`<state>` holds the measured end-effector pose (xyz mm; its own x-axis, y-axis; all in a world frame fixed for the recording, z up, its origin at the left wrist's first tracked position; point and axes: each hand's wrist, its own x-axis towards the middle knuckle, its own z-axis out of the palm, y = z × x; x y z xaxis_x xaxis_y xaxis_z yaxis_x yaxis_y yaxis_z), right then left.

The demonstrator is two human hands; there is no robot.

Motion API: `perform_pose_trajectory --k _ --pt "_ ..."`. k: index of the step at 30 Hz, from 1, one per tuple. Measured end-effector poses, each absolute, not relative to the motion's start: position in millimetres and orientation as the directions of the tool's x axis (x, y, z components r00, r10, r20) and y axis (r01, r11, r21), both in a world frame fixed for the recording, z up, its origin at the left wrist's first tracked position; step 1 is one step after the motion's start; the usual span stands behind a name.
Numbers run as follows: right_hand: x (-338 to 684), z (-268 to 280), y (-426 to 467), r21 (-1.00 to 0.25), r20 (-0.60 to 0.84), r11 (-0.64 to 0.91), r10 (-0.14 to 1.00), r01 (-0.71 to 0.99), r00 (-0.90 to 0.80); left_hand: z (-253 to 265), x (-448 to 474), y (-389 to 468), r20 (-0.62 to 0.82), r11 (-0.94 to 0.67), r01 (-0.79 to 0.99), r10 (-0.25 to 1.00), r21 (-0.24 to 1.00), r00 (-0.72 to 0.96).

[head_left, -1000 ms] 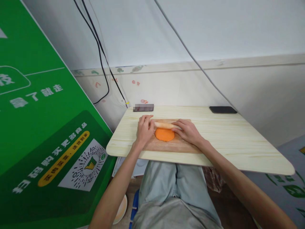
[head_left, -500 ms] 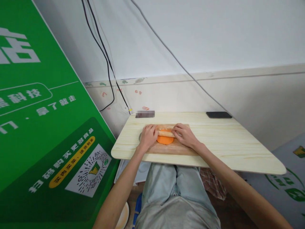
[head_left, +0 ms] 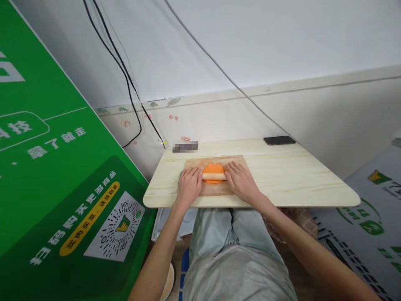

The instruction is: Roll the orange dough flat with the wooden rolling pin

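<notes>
A flat round of orange dough (head_left: 213,168) lies on a wooden board (head_left: 234,160). Across its nearer half rests a wooden rolling pin (head_left: 214,177), set crosswise in front of me. My left hand (head_left: 190,180) is closed over the pin's left end, and my right hand (head_left: 240,179) is closed over its right end. Both ends of the pin are hidden under my fingers. Dough shows on the far side of the pin and as a thin strip on the near side.
The board lies on a pale wood-patterned table (head_left: 291,175). At the back right is a black phone (head_left: 279,140); at the back left, a blurred dark object (head_left: 185,146). A green sign (head_left: 78,184) stands at the left, and cables (head_left: 216,62) hang along the wall.
The rolling pin has moved toward me over the dough, from its far part to its near part, with both hands on it. The view has shifted slightly.
</notes>
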<state>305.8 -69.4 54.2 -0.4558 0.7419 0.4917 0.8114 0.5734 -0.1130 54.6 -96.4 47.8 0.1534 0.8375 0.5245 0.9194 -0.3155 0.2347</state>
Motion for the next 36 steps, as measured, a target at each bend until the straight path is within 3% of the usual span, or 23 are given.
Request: perform_pose_trajectory --k 17,23,36 --pt "300.4 40.0 -100.4 -0.143 0.582 0.561 0.714 0.815 -0.389 33.4 43.2 -118.0 0.563 -0.388 0.882 0.806 0.268 0.183" --pt "298.9 48.6 -90.8 -0.073 0.528 0.539 0.735 0.839 -0.425 36.2 45.4 -107.4 0.556 -0.365 0.894 0.813 0.260 0.171" --pt "295.9 74.4 -23.3 -0.045 0.318 0.453 0.851 0.890 -0.417 61.8 57.5 -44.6 0.281 -0.198 0.960 0.950 0.197 0.138"
